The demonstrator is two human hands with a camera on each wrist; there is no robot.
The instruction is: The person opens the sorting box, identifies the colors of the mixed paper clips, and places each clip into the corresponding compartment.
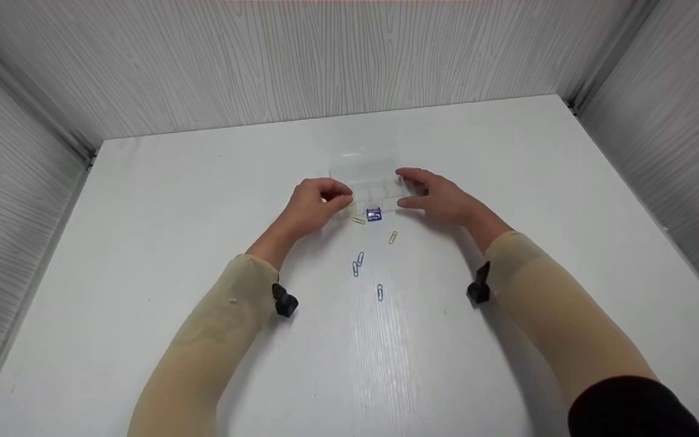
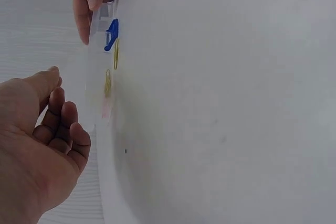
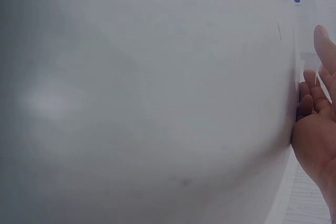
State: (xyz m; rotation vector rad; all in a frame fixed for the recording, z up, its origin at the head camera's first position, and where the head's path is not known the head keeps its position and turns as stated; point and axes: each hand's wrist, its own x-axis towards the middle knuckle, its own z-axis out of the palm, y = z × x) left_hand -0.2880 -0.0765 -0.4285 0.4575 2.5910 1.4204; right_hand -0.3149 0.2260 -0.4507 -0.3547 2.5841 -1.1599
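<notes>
A clear compartmented box (image 1: pixel 375 191) stands on the white table, its lid (image 1: pixel 364 162) raised behind. A blue latch-like piece (image 1: pixel 374 214) sits at its front edge; a yellowish patch (image 2: pixel 107 83) shows in the left compartment. My right hand (image 1: pixel 443 197) holds the box's right side, thumb at the front and fingers behind. At the left end, my left hand (image 1: pixel 316 203) has curled fingers, thumb tip close to the index tip. Whether anything is pinched there is too small to see. Yellow paper clips (image 1: pixel 393 237) and blue paper clips (image 1: pixel 360 258) lie before the box.
Another blue paper clip (image 1: pixel 380 292) lies nearer on the table (image 1: pixel 337 364). Grey wood-grain panels (image 1: pixel 325 60) enclose the back and both sides. Small black devices (image 1: pixel 286 303) are strapped to both wrists over pale sleeves.
</notes>
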